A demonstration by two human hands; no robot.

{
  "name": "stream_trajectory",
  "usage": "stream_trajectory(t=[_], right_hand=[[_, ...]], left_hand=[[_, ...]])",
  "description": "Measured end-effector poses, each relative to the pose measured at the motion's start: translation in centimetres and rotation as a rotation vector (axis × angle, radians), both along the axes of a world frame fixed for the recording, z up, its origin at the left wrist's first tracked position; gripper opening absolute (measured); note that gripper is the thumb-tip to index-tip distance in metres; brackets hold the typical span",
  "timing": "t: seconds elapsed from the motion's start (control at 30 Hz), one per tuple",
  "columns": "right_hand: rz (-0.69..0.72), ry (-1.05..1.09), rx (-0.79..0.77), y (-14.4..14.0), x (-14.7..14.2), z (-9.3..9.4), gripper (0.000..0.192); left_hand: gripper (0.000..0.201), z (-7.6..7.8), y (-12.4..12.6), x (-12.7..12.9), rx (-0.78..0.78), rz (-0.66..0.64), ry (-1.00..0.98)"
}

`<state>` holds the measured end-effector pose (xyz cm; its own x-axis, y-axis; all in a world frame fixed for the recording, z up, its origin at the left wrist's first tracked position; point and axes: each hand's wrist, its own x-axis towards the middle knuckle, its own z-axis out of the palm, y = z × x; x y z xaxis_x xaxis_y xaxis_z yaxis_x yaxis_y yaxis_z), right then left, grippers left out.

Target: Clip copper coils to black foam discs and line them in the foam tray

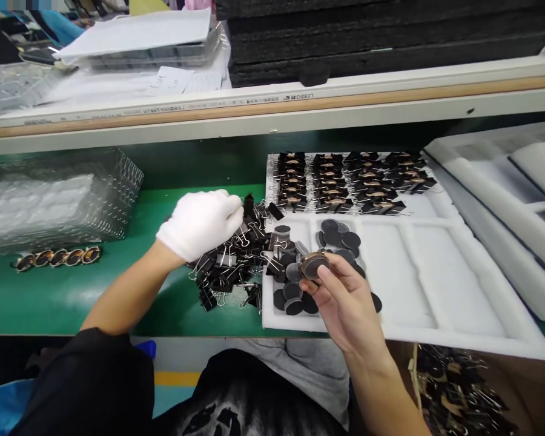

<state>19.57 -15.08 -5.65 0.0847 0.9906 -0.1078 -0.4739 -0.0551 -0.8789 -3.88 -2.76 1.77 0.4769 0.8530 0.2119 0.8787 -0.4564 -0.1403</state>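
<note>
My left hand (200, 223), in a white glove, reaches into a pile of black binder clips (236, 260) on the green bench, fingers closed on a clip at the pile's top. My bare right hand (345, 303) holds a small round dark disc part (313, 264) between thumb and fingers above a white foam tray (436, 284). Loose black discs (338, 236) lie in the tray's left compartments. Rows of clipped parts (349, 181) fill the tray's far section.
A row of brown-rimmed discs (57, 257) lies at the left on the green mat. Clear plastic trays (54, 200) are stacked behind it. More white foam trays (504, 188) stand at the right. A box of binder clips (458, 393) sits below the bench edge.
</note>
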Motion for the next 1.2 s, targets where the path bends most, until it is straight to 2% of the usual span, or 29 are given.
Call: stream_trajectory(t=[0.07, 0.13, 0.2, 0.27, 0.37, 0.47, 0.53, 0.63, 0.87, 1.03, 1.2], right_hand=[[0.029, -0.014, 0.046, 0.1, 0.0, -0.1, 0.013], [0.098, -0.078, 0.138, 0.2, 0.0, 0.0, 0.012], [0.173, -0.175, 0.229, 0.3, 0.0, 0.3, 0.011], [0.219, -0.229, 0.269, 0.4, -0.2, 0.8, 0.010], [0.226, -0.200, 0.267, 0.5, -0.5, 1.7, 0.010], [0.230, -0.183, 0.279, 0.5, -0.8, 2.3, 0.010], [0.228, -0.196, 0.283, 0.5, -0.9, 2.4, 0.010], [0.218, -0.246, 0.278, 0.4, -1.0, 2.4, 0.012], [0.171, -0.350, 0.273, 0.3, -0.7, 1.9, 0.014], [0.176, -0.395, 0.194, 0.9, 1.7, 2.9, 0.011], [0.283, -0.638, 0.177, 2.3, 4.3, 5.2, 0.017]], left_hand=[[0.041, 0.8, -1.3, -0.2, -0.014, -0.077, -0.195], [0.041, 1.2, -2.6, -0.1, -0.169, -0.271, -0.359], [0.039, 1.1, -3.6, 0.2, -0.345, -0.459, -0.422], [0.038, 0.6, -4.0, 0.5, -0.429, -0.533, -0.438], [0.040, -0.2, -3.9, 0.6, -0.506, -0.524, -0.525], [0.034, -0.7, -3.9, 0.6, -0.683, -0.567, -0.663], [0.036, -0.9, -4.1, 0.7, -0.733, -0.528, -0.727], [0.050, -1.0, -4.7, 1.2, -0.672, -0.416, -0.768], [0.048, -1.6, -5.4, 2.0, -0.472, -0.359, -0.775], [0.046, -1.6, -5.5, 1.7, -0.514, -0.300, -0.705], [0.044, -1.2, -5.9, 2.2, -0.639, -0.375, -0.601]])
